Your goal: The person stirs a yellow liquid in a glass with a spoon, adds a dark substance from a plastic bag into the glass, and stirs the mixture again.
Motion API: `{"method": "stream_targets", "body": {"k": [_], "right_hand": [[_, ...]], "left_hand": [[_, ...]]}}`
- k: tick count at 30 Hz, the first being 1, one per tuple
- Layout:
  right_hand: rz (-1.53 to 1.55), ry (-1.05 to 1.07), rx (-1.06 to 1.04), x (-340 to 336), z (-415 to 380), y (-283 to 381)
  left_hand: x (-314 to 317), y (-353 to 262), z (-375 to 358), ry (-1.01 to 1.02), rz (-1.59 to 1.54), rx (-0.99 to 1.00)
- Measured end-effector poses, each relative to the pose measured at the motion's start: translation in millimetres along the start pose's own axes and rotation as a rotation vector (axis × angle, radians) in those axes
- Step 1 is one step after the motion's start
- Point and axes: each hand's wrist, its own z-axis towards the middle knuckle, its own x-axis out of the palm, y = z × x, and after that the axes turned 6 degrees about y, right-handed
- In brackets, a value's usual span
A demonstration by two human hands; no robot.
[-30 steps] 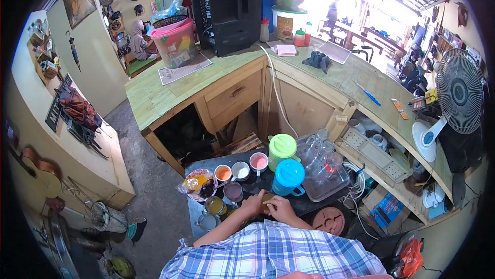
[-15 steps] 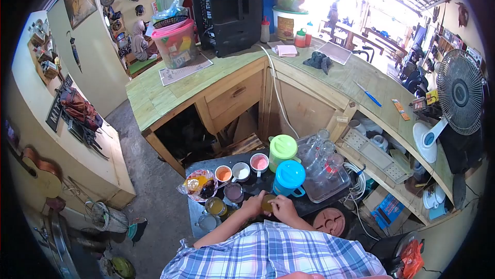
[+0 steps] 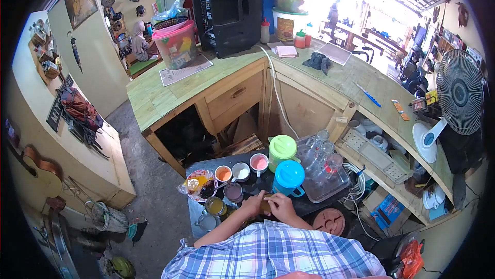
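My left hand (image 3: pixel 251 205) and my right hand (image 3: pixel 283 208) are closed from both sides around a small yellowish glass (image 3: pixel 266 205), close to my shirt. Fingers cover most of it, so its contents are hard to make out. Left of my hands stand a glass mug of yellow liquid (image 3: pixel 215 207), a glass of dark purplish liquid (image 3: pixel 233 192) and a glass of greyish liquid (image 3: pixel 208 222). Beyond them are cups with orange (image 3: pixel 223 173), white (image 3: pixel 241 171) and pink (image 3: pixel 259 163) contents. A blue lidded pitcher (image 3: pixel 289 177) stands just past my right hand.
A green lidded pitcher (image 3: pixel 283 149) stands behind the blue one. Upturned glasses fill a clear tray (image 3: pixel 327 189) at right. A plate with bagged items (image 3: pixel 201 185) lies at left. The wooden counter (image 3: pixel 216 75) wraps around, carrying a speaker (image 3: pixel 227 13) and a fan (image 3: pixel 459 91).
The glass in my hands looks more tilted, and less of its round top shows. My fingers have shifted slightly over it. The things on the table have stayed put.
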Motion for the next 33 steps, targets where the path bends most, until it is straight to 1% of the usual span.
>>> {"method": "stream_targets", "body": {"k": [1,2,4,5,7,8,10,11,12,14,15,16,17,18,20,21,23,24,25,27,28,29,30,32,33], "right_hand": [[-0.007,-0.01,0.067,-2,2,0],[-0.007,-0.01,0.067,0,-1,-5],[-0.138,0.129,0.063,3,-9,-15],[-0.139,0.125,0.063,6,-14,-18],[0.024,0.195,0.058,6,-13,-10],[0.02,0.196,0.058,4,-10,-8],[0.015,0.012,0.029,-3,-1,1],[-0.013,0.004,0.068,-5,-2,1],[-0.014,0.003,0.066,-2,-6,-8],[-0.082,0.157,0.024,8,-20,-31],[-0.084,0.152,0.023,7,-18,-27],[-0.022,0.123,0.032,3,-15,-16],[0.04,0.095,0.042,0,-12,-6],[0.037,0.092,0.042,-4,-7,-2],[0.027,-0.033,0.077,-8,-2,3],[0.027,-0.031,0.077,-5,-6,-5],[-0.078,0.084,0.029,5,-18,-26],[-0.077,0.083,0.027,4,-16,-22],[-0.025,0.073,0.027,3,-15,-18],[0.03,0.065,0.025,0,-9,-8],[0.033,-0.002,0.01,-3,-2,-2],[0.036,-0.068,-0.006,-5,2,0],[0.04,-0.068,-0.006,-2,0,-5],[-0.106,0.056,0.078,6,-10,-22],[-0.106,0.056,0.076,7,-12,-20]], "left_hand": [[-1,-2,-2,0.001,-0.001,0.0],[-2,-4,-5,-0.017,0.022,0.01],[-1,-4,-6,-0.033,0.049,0.02],[1,-3,-5,-0.044,0.054,0.012],[3,-3,0,-0.06,0.059,0.01],[5,-1,0,-0.076,0.072,0.014],[5,-5,-4,-0.091,0.082,0.018],[6,-6,-7,-0.105,0.085,0.017],[4,-9,-10,-0.121,0.091,0.016],[6,-11,-11,-0.135,0.126,0.008],[5,-13,-11,-0.152,0.16,0.0],[5,-14,-12,-0.154,0.162,0.004],[6,-15,-13,-0.191,0.179,0.025],[5,-18,-15,-0.228,0.195,0.046],[3,-22,-19,-0.243,0.211,0.064],[2,-23,-21,-0.257,0.226,0.077],[9,-17,-16,-0.291,0.239,0.103],[9,-16,-15,-0.329,0.252,0.132],[9,-15,-15,-0.332,0.253,0.131],[7,-16,-17,-0.414,0.213,0.213],[5,-16,-19,-0.414,0.214,0.211],[1,-16,-21,-0.449,0.183,0.285],[-2,-17,-23,-0.484,0.151,0.358],[-3,-17,-25,-0.486,0.143,0.358],[-4,-18,-24,-0.49,0.134,0.363]]}}
